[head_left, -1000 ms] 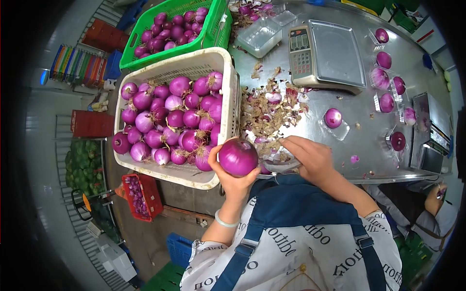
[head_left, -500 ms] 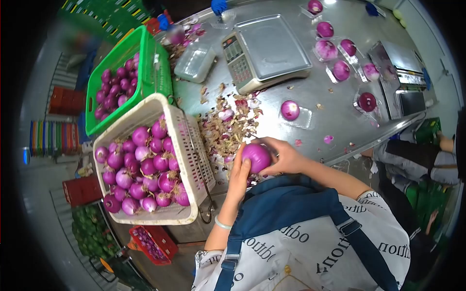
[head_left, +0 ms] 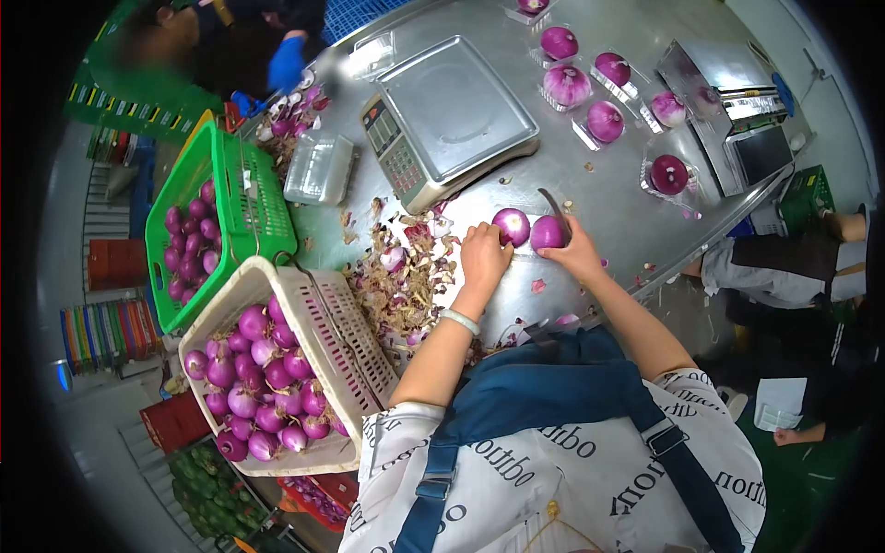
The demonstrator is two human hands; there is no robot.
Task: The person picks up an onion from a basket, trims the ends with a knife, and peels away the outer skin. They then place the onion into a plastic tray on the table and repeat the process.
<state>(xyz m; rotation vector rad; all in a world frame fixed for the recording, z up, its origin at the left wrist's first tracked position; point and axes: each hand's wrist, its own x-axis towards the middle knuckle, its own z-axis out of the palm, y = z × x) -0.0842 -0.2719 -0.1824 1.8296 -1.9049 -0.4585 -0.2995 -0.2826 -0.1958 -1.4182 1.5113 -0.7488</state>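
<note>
Two purple onions sit side by side on the metal table, over a clear tray that is mostly hidden. My left hand (head_left: 485, 263) has its fingers curled at the left onion (head_left: 511, 226). With my right hand (head_left: 573, 251) I grip the right onion (head_left: 548, 233), and a dark curved blade (head_left: 552, 202) sticks up beside those fingers. Onion skins (head_left: 401, 281) lie in a heap left of my hands. Behind them stands a scale (head_left: 452, 111) with a bare metal pan.
A white basket (head_left: 323, 323) and a green crate (head_left: 258, 207) of onions stand at left. Packed onions (head_left: 606, 122) sit at back right near a metal machine (head_left: 728, 120). A co-worker's blue-gloved hand (head_left: 287, 63) shows at upper left; other people are at right.
Both hands have moved forward from near my body, bringing the held onion beside the one on the table. The view has shifted, and the co-worker at upper left shows more.
</note>
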